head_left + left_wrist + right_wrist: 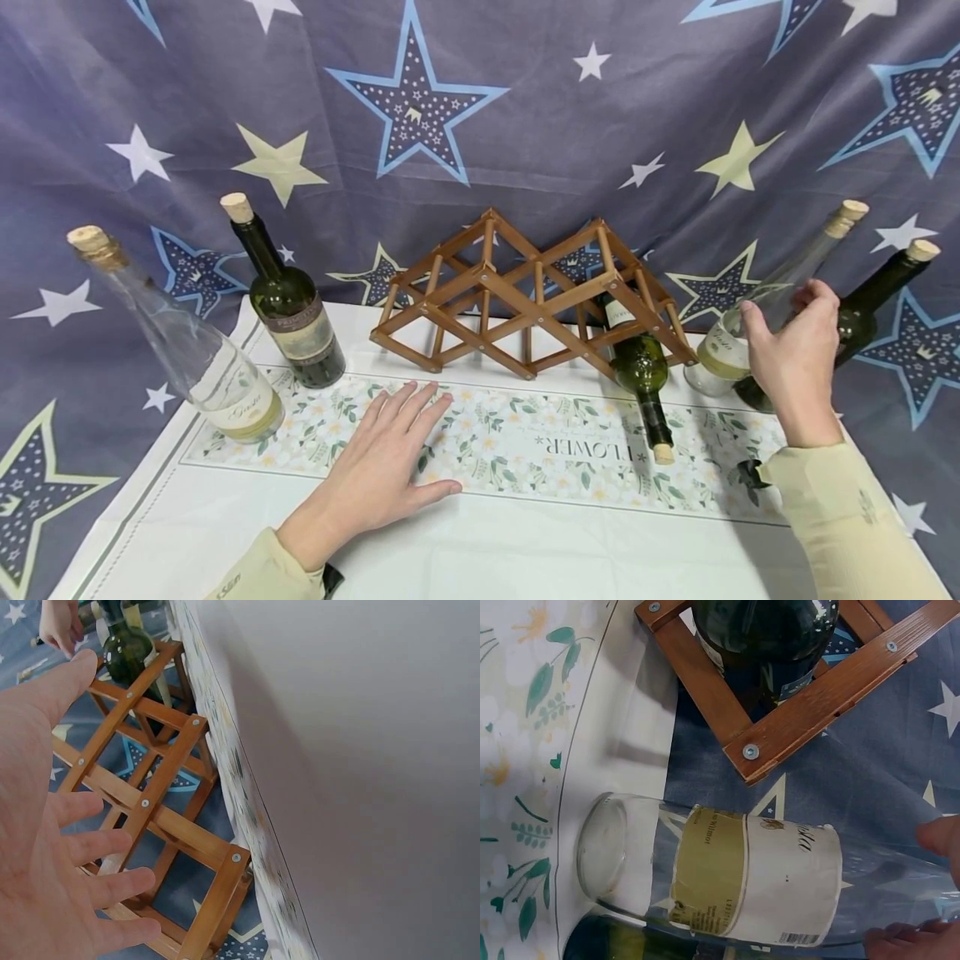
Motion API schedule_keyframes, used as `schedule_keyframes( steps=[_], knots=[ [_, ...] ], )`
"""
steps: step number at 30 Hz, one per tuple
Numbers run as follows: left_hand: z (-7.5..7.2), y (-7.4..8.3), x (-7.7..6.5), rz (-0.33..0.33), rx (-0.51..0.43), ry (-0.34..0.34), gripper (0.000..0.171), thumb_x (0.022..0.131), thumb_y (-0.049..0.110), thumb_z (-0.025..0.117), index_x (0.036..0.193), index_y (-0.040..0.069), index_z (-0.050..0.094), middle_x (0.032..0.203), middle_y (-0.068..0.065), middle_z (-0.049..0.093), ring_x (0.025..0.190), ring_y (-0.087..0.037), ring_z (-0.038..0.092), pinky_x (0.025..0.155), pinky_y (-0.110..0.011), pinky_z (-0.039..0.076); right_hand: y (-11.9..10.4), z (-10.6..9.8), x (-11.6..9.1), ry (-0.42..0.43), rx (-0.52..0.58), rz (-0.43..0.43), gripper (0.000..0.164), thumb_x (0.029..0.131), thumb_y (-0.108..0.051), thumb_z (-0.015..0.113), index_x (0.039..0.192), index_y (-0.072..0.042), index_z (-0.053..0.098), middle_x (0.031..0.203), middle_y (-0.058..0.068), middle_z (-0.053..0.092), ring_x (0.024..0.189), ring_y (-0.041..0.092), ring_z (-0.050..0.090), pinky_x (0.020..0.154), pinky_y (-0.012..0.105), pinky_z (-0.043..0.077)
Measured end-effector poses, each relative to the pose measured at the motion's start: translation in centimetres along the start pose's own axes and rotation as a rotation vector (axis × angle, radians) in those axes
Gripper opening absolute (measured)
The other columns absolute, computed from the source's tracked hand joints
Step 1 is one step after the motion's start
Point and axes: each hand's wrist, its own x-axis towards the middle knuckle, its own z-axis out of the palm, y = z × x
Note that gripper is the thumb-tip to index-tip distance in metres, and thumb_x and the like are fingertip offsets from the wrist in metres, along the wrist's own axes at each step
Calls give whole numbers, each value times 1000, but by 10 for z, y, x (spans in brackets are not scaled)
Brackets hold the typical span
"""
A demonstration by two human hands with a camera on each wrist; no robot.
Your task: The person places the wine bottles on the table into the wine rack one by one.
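At the far left, a tall clear glass bottle with a cork and a pale label (180,342) stands upright, and near it a corked dark green glass bottle with a tan and brown label (288,304). Next along, the left hand (390,462) is empty, fingers spread over the white floral runner (502,442); whether it touches the cloth I cannot tell. Behind it stands a brown wooden lattice rack (486,271), with one green glass bottle (642,362) lying in its right-hand end, corked neck toward the person. Just beyond that end, another clear, pale-labelled corked bottle (727,346) stands upright between the thumb and curled fingers of the right hand (798,358); whether they have tightened on the glass I cannot tell. A second corked dark green bottle (858,323) is close beside it. The step in hand looks like taking hold of this clear bottle; lifting it would call for a firm pinch and care not to knock its dark neighbour or the rack.
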Motion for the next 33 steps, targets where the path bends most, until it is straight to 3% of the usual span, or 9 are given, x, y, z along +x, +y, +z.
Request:
schedule_keyframes(
  steps=[16,33],
  knots=[
    [1,-1,1,0,-7,11,106,76,78,62,159,20,29,158,-9,32,145,-35,26,116,-58,13,5,8,3,31,24,1,68,97,-33,57,151,-4,27,140,19,43,128,34,43,109,43,32],
    [1,-3,1,3,-16,-1,106,77,78,61,159,21,27,159,-8,31,146,-34,23,116,-59,14,4,10,-11,127,97,-71,62,95,-27,62,146,-4,35,137,15,47,124,27,48,105,33,37]
  ],
)
